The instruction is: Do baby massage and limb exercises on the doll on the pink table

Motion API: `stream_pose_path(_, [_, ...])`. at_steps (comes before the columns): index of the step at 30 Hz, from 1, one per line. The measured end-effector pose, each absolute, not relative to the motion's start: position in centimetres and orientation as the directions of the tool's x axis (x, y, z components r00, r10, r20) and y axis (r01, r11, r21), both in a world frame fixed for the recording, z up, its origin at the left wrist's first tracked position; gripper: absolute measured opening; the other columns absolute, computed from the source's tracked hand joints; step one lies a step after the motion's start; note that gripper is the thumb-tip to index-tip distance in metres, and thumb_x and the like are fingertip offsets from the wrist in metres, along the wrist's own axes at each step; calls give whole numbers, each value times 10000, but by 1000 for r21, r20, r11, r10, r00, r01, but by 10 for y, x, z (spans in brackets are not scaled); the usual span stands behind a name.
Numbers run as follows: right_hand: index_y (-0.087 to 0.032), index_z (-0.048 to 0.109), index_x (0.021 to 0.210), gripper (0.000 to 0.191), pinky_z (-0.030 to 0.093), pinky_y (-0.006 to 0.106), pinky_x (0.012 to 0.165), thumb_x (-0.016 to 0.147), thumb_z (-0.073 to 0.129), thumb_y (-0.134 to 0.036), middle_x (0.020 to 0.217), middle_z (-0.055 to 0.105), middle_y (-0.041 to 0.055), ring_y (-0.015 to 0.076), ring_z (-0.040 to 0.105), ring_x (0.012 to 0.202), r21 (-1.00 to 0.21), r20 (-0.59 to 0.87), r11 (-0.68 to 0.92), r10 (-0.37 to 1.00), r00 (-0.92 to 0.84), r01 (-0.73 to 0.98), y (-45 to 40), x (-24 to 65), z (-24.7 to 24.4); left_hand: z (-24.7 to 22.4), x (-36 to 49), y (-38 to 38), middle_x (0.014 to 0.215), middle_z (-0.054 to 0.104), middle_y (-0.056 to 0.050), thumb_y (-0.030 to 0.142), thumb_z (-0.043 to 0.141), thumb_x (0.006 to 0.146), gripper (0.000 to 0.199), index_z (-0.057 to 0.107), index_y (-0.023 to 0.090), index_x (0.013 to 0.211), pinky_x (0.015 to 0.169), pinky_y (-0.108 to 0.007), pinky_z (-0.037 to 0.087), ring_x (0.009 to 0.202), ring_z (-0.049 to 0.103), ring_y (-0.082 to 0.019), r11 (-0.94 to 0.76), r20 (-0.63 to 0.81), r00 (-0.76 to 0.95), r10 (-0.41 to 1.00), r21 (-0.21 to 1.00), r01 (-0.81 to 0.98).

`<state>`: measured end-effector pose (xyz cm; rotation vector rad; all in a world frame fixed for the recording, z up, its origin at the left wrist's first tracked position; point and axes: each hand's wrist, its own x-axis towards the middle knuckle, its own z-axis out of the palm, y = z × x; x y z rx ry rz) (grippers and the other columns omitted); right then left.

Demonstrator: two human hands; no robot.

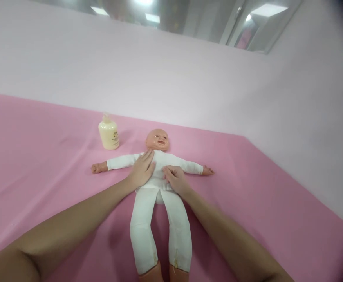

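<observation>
A baby doll (162,158) with a bare head and a white cloth body lies on its back, its arms stretched out to both sides. My left hand (142,168) lies flat and open on the left side of its chest, fingertips close to the neck. Over the right side of the torso rests my right hand (176,178), its fingers bent inward and close together. Whether anything is between those fingers is hidden from view. The doll's legs point toward me, and its feet run out of the frame at the bottom.
A pale yellow pump bottle (109,135) stands upright to the left of the doll's head. Pink cloth (236,196) covers the surface under the doll. Behind it rises a white wall (130,74) with a glass window (201,21) above.
</observation>
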<state>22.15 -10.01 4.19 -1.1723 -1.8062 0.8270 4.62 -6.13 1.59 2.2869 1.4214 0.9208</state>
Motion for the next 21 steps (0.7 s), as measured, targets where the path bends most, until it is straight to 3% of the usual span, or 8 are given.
stream_pose_path(3, [-195, 580, 735, 326, 471, 291, 648, 955, 419, -374, 631, 547, -4, 149, 536, 611, -765, 387, 395, 913, -126, 509, -100, 221, 39, 20, 48, -66, 1589, 338, -185, 379, 341, 987, 614, 338, 84, 1526, 1205, -525, 243, 1495, 284, -304, -430, 322, 300, 898, 497, 754])
stream_pose_path(5, [-188, 621, 1056, 289, 506, 352, 843, 964, 402, -354, 920, 665, 65, 198, 622, 875, -687, 493, 475, 861, -127, 550, -101, 221, 38, 26, 47, -71, 1590, 348, -163, 381, 369, 978, 608, 365, 104, 1519, 1200, -562, 229, 1498, 267, -331, -488, 312, 379, 871, 457, 744])
stream_pose_path(7, [-194, 550, 1296, 391, 432, 423, 1050, 970, 399, -349, 1259, 625, 121, 239, 566, 1186, -571, 560, 583, 791, -246, 578, -102, 221, 40, 33, 45, -77, 1546, 444, -113, 358, 402, 966, 533, 477, 171, 1459, 1194, -560, 246, 1465, 339, -321, -644, 335, 550, 765, 423, 637])
stream_pose_path(9, [-223, 527, 1373, 429, 308, 462, 1172, 982, 397, -342, 1451, 527, 98, 243, 445, 1371, -463, 524, 680, 728, -443, 569, -103, 222, 43, 38, 43, -81, 1416, 595, -79, 309, 451, 937, 431, 616, 218, 1325, 1145, -484, 356, 1329, 515, -279, -790, 379, 703, 602, 410, 456])
stream_pose_path(12, [-271, 520, 1413, 435, 188, 486, 1233, 1015, 375, -369, 1522, 480, 34, 219, 362, 1457, -432, 375, 723, 688, -621, 540, -99, 225, 47, 37, 40, -81, 1180, 731, -67, 241, 482, 898, 330, 726, 220, 1119, 961, -367, 499, 1066, 667, -225, -867, 456, 766, 453, 425, 260])
stream_pose_path(15, [-269, 469, 1464, 487, 154, 495, 1245, 1035, 320, -444, 1557, 433, 25, 212, 290, 1502, -483, 302, 669, 733, -609, 565, -92, 227, 46, 32, 40, -77, 1080, 761, -68, 250, 469, 921, 299, 756, 213, 995, 935, -363, 504, 1027, 684, -226, -871, 535, 734, 419, 464, 159])
stream_pose_path(18, [-249, 470, 1471, 515, 156, 515, 1244, 1046, 247, -438, 1583, 385, 32, 224, 216, 1530, -506, 279, 556, 829, -485, 659, -86, 228, 41, 25, 38, -69, 1049, 768, -78, 318, 403, 985, 385, 765, 200, 929, 985, -374, 492, 1042, 684, -220, -810, 584, 652, 483, 580, 81])
stream_pose_path(21, [-182, 448, 1489, 526, 206, 537, 1230, 1030, 295, -390, 1590, 355, 85, 261, 235, 1523, -487, 270, 446, 894, -356, 751, -85, 226, 35, 19, 36, -61, 1083, 761, -79, 393, 325, 1021, 492, 769, 194, 947, 1059, -401, 459, 1114, 667, -223, -702, 561, 504, 656, 700, 134])
